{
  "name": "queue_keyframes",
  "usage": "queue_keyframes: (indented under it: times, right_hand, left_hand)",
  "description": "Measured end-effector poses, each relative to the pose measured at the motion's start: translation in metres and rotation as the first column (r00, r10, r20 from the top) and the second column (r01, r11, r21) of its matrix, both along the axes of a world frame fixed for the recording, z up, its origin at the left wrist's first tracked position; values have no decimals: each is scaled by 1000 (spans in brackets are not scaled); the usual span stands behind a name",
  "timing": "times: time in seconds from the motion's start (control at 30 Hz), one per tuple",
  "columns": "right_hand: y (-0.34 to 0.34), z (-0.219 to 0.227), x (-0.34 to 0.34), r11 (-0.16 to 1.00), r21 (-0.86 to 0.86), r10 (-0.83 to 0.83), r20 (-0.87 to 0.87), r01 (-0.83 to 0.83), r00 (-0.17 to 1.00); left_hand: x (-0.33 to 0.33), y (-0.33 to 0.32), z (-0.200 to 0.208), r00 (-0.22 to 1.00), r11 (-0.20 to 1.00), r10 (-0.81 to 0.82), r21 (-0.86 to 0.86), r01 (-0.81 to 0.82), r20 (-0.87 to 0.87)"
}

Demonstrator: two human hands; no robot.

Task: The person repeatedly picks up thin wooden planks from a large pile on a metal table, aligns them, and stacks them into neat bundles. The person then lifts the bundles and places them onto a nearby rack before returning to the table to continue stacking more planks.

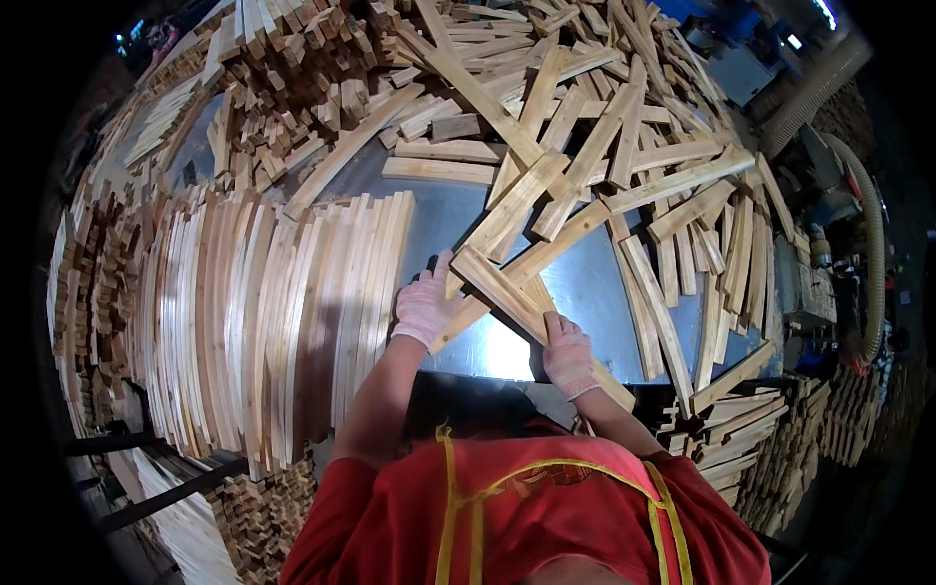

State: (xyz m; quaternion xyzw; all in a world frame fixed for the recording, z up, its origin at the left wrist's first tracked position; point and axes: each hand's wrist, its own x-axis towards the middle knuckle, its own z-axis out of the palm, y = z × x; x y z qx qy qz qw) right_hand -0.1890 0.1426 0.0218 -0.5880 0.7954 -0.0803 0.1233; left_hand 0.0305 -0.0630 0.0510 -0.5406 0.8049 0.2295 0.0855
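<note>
A short wooden strip (502,295) lies slantwise in front of me, over other strips on the metal table. Its near end is in my right hand (568,357), which wears a pale knitted glove and has its fingers closed round the wood. My left hand (427,306), gloved alike, is by the far left end of that strip, fingers stretched out and apart. It is close to a longer strip (561,244) that runs underneath; whether it touches the wood I cannot tell. To its left stands a tight row of long strips (283,302) set side by side.
Loose strips (595,117) are heaped crosswise over the far and right parts of the metal table (497,341). Short blocks (302,68) are piled at the far left. More stacked wood (780,439) stands below the right edge, near a ribbed hose (868,244).
</note>
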Motion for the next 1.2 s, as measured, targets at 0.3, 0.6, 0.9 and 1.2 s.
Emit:
queue_keyframes:
  times: [0.3, 0.6, 0.9, 1.2]
  right_hand:
    - [11, 44, -107, 962, -24, -240, 401, 273, 884]
    - [-54, 45, -49, 824, 160, -269, 955, 544, 127]
    - [-56, 78, 87, 993, 78, -13, 807, -85, 590]
    - [65, 22, -6, 985, 167, -35, -65, 45, 997]
  left_hand:
    - [98, 91, -24, 986, 947, 14, -314, -66, -165]
    - [94, 102, -4, 986, 893, 44, -437, -110, -159]
    - [49, 102, -16, 888, 980, 190, 31, -195, -418]
    - [70, 87, -12, 997, 837, 17, -547, 25, 71]
